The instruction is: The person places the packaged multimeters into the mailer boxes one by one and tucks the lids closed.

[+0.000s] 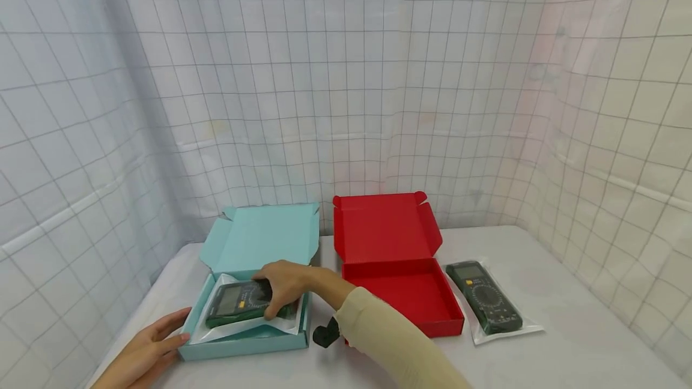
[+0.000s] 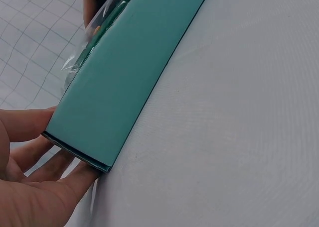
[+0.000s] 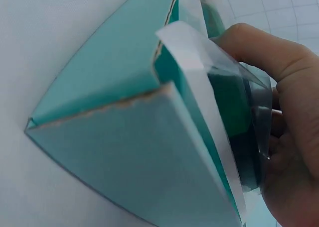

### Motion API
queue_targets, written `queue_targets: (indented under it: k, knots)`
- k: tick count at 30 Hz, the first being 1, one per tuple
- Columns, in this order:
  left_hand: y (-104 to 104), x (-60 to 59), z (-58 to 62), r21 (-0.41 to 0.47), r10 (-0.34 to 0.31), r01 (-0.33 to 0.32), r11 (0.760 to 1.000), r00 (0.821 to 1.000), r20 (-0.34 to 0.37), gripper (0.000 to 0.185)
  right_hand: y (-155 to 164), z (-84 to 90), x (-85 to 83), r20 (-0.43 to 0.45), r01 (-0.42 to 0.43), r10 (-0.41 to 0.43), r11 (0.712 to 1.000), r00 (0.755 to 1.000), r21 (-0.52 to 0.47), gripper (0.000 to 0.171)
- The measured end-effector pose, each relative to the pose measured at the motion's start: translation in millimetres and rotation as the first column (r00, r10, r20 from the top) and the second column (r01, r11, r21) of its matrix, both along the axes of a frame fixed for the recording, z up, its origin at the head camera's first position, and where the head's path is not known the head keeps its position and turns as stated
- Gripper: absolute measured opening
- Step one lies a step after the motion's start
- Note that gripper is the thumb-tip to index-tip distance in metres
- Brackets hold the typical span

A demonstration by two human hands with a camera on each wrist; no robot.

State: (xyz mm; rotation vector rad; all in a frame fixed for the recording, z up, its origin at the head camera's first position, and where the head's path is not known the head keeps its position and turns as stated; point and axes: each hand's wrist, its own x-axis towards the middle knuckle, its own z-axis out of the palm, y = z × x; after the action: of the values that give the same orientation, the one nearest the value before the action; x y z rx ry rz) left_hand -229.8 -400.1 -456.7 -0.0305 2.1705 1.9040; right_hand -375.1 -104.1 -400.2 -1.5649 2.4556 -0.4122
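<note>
A multimeter [image 1: 238, 302] in a clear bag with a white edge lies tilted in the open light-blue box [image 1: 245, 350]. My right hand [image 1: 283, 287] grips its right end from above. In the right wrist view, the thumb [image 3: 264, 50] presses the bag near the box's edge and the other fingers are mostly hidden behind the meter. At the blue box's left end, my left hand [image 1: 151, 347] rests against the side with fingers extended. The left wrist view shows the fingertips touching the end of the blue box [image 2: 114, 77].
An open red box [image 1: 402, 293] with its lid raised stands right of the blue one. Farther right lies a second bagged multimeter [image 1: 486, 299] on the white table [image 1: 562, 281]. A small black object [image 1: 326, 334] sits between the boxes, partly behind the right sleeve.
</note>
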Motion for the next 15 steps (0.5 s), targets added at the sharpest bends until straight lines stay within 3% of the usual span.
queue_targets:
  k: [7,15]
  knots:
    - [-4.7,-1.2,-1.5,-0.022,-0.026,0.026,0.999,1.0,-0.004,0.073,-4.3,-12.5,0.1,0.066,0.023,-0.022,0.999,0.998,-0.023,0.081]
    - [-6.5,-5.4,-3.0,-0.007,-0.039,0.039,0.999,0.999,-0.006,0.076,1.1,-18.8,-3.5,0.083,0.042,-0.039,0.999,0.996,-0.034,0.08]
